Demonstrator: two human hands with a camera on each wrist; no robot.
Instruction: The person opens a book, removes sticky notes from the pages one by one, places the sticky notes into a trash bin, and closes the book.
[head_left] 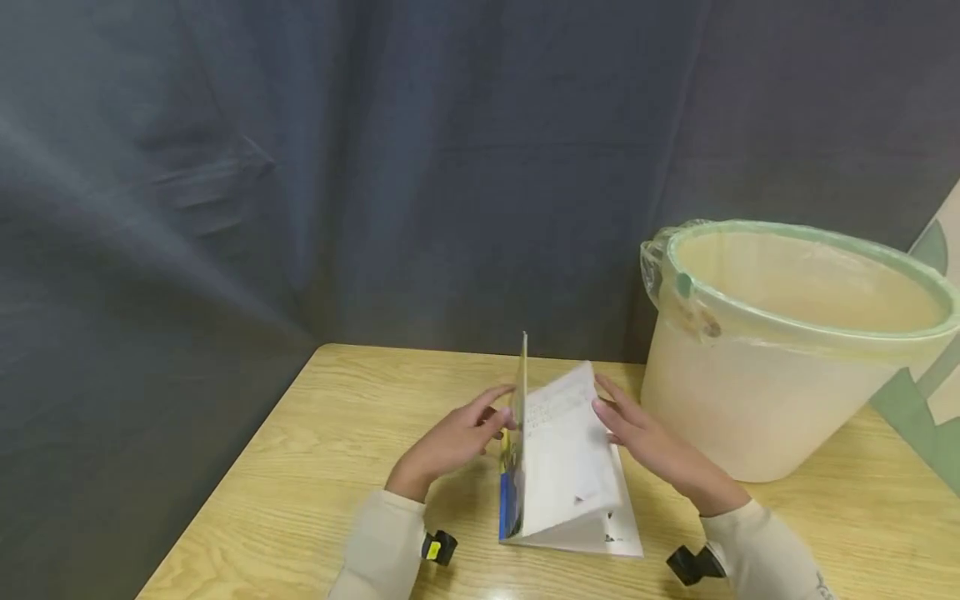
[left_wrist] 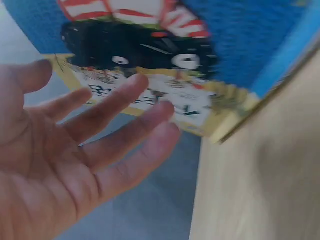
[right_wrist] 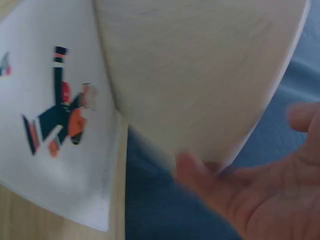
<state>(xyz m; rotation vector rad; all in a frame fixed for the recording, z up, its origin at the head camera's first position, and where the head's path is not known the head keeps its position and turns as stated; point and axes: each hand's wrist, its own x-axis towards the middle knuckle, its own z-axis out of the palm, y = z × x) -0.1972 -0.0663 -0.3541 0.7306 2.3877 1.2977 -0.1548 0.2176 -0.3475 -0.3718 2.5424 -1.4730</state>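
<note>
A picture book (head_left: 564, 467) stands partly open on the table, one cover upright and white pages fanned to the right. My left hand (head_left: 456, 437) is beside the upright cover, fingers spread and loosely extended. In the left wrist view, the blue cover (left_wrist: 250, 45) shows a dark figure with red and white stripes, with the fingertips close over its yellow edge. My right hand (head_left: 645, 433) is at the pages' right edge. In the right wrist view, its fingertips meet the corner of a blurred page (right_wrist: 195, 75), the thumb apart. A colourful figure is printed on another page (right_wrist: 60, 175).
A large pale bin (head_left: 720, 400) with a green rim and a clear plastic liner stands at the right. Dark cloth (head_left: 480, 167) hangs behind the wooden table (head_left: 300, 467). Black wrist mounts (head_left: 442, 547) show below the sleeves.
</note>
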